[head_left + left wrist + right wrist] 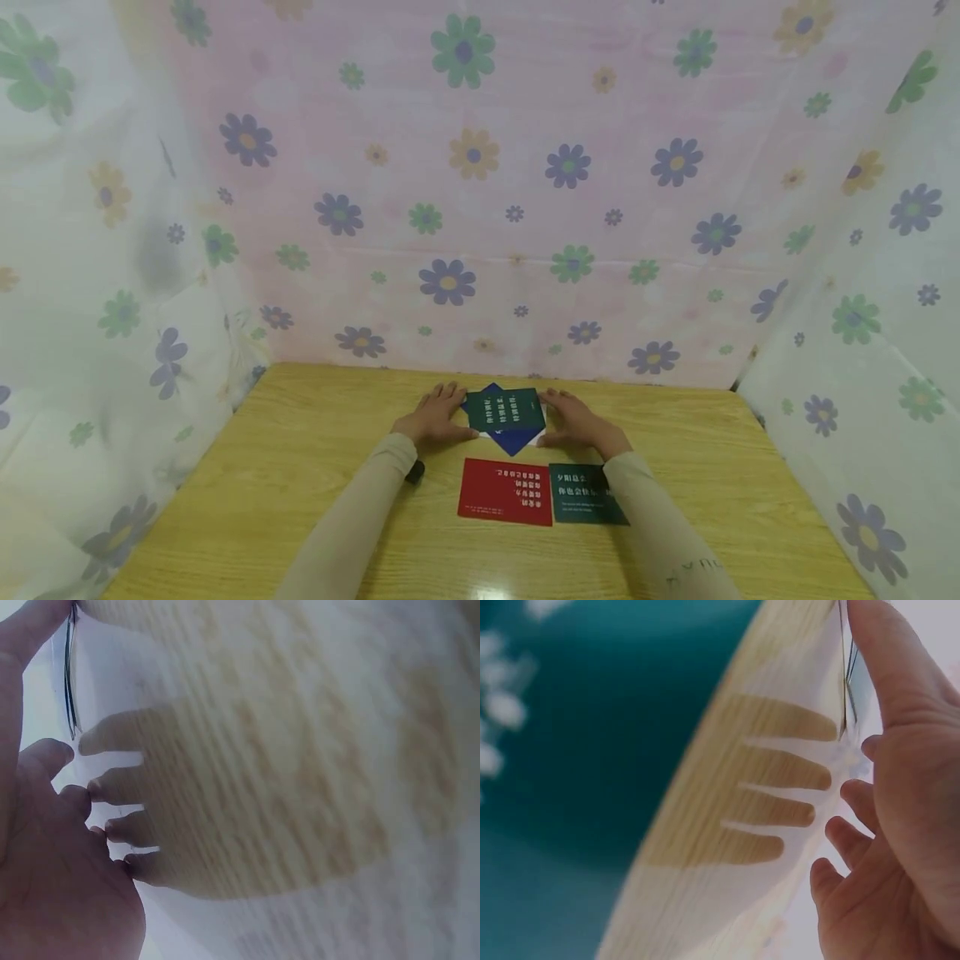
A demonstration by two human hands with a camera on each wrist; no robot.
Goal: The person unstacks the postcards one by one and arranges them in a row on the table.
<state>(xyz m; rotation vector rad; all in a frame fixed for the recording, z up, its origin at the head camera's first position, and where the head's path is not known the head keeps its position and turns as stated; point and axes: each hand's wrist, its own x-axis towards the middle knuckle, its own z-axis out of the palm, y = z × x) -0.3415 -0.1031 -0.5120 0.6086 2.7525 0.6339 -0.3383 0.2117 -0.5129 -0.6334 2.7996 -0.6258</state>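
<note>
A small stack of cards lies between my two hands near the far side of the table. Its top card [506, 408] is dark green with white lettering; a blue card [512, 442] sits turned at an angle beneath it, and a white edge shows below. My left hand [435, 418] holds the stack's left end between thumb and forefinger. Across from it, my right hand [579, 425] holds the right end in the same way. In the left wrist view the card edges [70, 682] appear thin, spanning from thumb to forefinger. Similar card edges [845, 690] show in the right wrist view.
Nearer me lie a red card [505, 492] and another green card [585, 493], side by side, the green one partly under my right forearm. A small black object [415, 472] shows by my left wrist. Flowered cloth [517, 192] encloses the wooden table [315, 442].
</note>
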